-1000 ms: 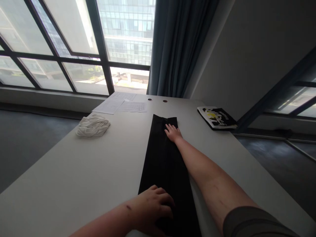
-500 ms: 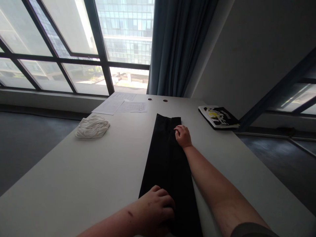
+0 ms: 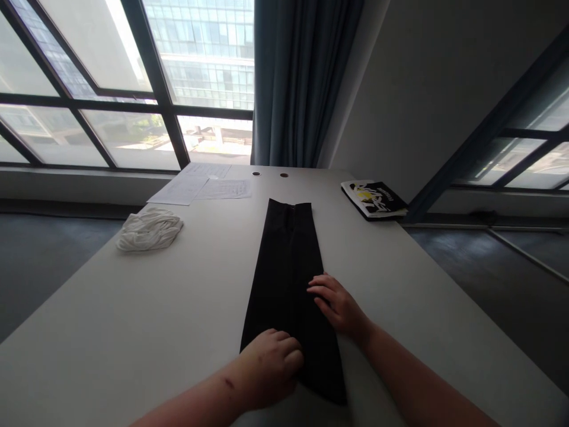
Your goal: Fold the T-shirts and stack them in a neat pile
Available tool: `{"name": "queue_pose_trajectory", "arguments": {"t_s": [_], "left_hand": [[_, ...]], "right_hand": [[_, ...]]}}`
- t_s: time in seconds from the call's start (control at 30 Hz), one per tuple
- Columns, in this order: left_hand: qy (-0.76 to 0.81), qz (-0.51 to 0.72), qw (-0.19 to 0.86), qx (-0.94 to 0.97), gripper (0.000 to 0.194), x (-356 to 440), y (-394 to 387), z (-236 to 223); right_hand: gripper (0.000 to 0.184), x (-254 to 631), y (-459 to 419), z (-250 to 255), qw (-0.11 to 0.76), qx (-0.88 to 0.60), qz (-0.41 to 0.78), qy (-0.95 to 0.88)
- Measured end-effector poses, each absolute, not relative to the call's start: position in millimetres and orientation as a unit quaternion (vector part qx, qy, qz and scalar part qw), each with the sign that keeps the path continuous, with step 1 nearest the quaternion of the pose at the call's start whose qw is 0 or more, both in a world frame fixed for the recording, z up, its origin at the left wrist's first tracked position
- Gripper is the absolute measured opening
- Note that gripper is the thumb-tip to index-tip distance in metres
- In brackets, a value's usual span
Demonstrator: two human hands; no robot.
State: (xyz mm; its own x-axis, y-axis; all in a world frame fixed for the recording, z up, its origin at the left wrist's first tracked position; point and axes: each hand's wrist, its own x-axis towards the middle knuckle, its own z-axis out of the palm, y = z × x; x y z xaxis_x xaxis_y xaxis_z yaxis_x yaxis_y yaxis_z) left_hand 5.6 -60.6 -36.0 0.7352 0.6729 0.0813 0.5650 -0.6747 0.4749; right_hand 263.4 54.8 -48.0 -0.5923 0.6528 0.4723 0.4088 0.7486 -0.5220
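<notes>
A long black garment (image 3: 278, 267), perhaps trousers, lies folded into a narrow strip on the white table, its far end squared off. My left hand (image 3: 273, 365) is curled over its near part, knuckles up, with the fingertips hidden beneath; it appears to grip the cloth. My right hand (image 3: 335, 302) rests along the garment's right edge, fingers stretched out and a little apart on the black fabric. The near right corner of the garment hangs low beside my left hand, slightly blurred.
On the left side of the white table (image 3: 195, 284) sits a bundled white cloth (image 3: 150, 230). Printed papers (image 3: 178, 185) lie at the far left. A black, white and yellow printed book or bag (image 3: 376, 200) is at the right edge. A blue curtain (image 3: 297, 83) hangs behind.
My right hand has slid from near the garment's far end back toward me, its fingers now extended. The garment's near end now shows. The view has shifted slightly right.
</notes>
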Motion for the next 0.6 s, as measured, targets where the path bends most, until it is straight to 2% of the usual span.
{"name": "queue_pose_trajectory", "arguments": {"t_s": [0.1, 0.2, 0.33, 0.4, 0.5, 0.6], "left_hand": [[0.411, 0.226, 0.267, 0.842, 0.023, 6.1, -57.6, -40.0], [0.457, 0.310, 0.323, 0.769, 0.026, 3.0, -52.6, -37.1], [0.484, 0.309, 0.356, 0.737, 0.023, 0.2, -49.6, -27.4], [0.501, 0.297, 0.352, 0.733, 0.022, 0.6, -50.8, -24.8], [0.507, 0.282, 0.345, 0.738, 0.021, 3.1, -55.4, -24.9], [0.520, 0.276, 0.326, 0.740, 0.021, 6.3, -59.4, -25.7]], "right_hand": [[0.045, 279.0, 13.3, -41.6, 0.310, -0.246, 0.262, -0.881], [0.066, 286.3, -15.1, -41.8, 0.278, -0.232, 0.285, -0.887], [0.084, 279.6, -27.9, -45.7, 0.224, -0.231, 0.261, -0.910], [0.079, 273.8, -27.2, -46.7, 0.231, -0.226, 0.252, -0.912], [0.061, 267.7, -24.9, -46.4, 0.272, -0.225, 0.254, -0.901], [0.061, 266.0, -25.6, -45.1, 0.269, -0.213, 0.259, -0.903]]}}
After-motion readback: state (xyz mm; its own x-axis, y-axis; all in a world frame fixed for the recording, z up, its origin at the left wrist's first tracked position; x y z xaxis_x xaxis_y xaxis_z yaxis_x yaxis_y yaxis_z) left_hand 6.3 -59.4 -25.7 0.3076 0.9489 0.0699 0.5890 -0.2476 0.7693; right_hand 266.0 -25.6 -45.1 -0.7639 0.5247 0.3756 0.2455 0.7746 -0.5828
